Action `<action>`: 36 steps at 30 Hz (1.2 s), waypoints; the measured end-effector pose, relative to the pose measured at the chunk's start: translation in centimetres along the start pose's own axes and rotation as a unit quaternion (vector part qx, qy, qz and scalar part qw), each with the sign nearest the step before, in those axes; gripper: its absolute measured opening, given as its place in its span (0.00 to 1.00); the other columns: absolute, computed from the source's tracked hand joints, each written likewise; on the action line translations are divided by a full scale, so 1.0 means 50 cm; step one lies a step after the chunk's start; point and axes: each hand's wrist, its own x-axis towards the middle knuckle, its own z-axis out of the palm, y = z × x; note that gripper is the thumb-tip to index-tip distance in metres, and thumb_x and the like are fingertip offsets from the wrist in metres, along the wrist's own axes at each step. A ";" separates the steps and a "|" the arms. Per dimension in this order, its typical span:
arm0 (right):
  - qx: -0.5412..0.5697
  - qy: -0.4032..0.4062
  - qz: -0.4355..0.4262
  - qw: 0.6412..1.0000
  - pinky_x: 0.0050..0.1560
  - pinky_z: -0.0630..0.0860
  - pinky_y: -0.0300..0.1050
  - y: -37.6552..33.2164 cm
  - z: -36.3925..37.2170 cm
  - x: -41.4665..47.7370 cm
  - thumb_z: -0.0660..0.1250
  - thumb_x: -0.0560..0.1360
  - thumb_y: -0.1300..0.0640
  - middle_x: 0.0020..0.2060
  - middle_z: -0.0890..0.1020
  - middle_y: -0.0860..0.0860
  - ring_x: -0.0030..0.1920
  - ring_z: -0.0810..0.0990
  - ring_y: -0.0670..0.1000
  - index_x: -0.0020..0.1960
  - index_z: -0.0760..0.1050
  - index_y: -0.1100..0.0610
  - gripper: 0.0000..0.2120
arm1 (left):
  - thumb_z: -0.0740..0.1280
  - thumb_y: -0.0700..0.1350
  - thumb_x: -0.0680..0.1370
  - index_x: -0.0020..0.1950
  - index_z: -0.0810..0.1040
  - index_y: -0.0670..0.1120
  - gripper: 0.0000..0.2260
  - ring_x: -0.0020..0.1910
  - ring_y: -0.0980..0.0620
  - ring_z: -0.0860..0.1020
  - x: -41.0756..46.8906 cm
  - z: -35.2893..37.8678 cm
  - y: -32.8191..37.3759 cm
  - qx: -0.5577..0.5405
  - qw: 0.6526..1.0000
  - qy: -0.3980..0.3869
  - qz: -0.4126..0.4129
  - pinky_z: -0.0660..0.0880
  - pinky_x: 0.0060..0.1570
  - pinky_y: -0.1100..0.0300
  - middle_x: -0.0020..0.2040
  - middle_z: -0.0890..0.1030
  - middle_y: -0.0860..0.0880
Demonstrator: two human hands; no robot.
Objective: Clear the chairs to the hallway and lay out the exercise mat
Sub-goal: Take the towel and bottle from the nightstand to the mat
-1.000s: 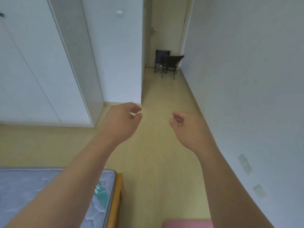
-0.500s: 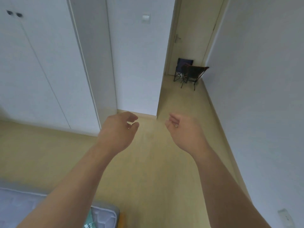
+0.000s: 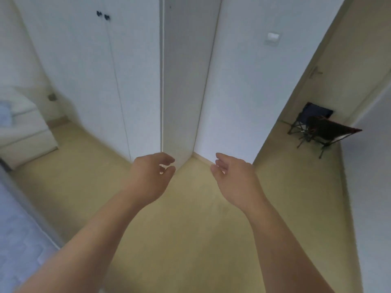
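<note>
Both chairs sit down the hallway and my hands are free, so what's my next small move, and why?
Probably turn to look for the mat: the chairs stand in the hallway, the left hand and right hand hold nothing, and no mat shows here.

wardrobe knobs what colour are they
The wardrobe knobs are black; the head view, the only one, shows them.

We are in a home bedroom: tall white wardrobe doors, a quilted mattress, a pale wood floor and a hallway ending at a door.
</note>
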 end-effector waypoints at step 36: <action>0.092 -0.303 -0.263 0.911 0.61 0.70 0.34 -0.782 0.883 0.985 0.66 0.81 0.51 0.65 0.82 0.49 0.64 0.80 0.44 0.73 0.74 0.52 0.21 | 0.67 0.52 0.80 0.61 0.80 0.57 0.10 0.47 0.66 0.79 0.711 -0.604 -0.816 0.036 0.916 0.277 -0.287 0.74 0.41 0.68 0.52 0.81 0.63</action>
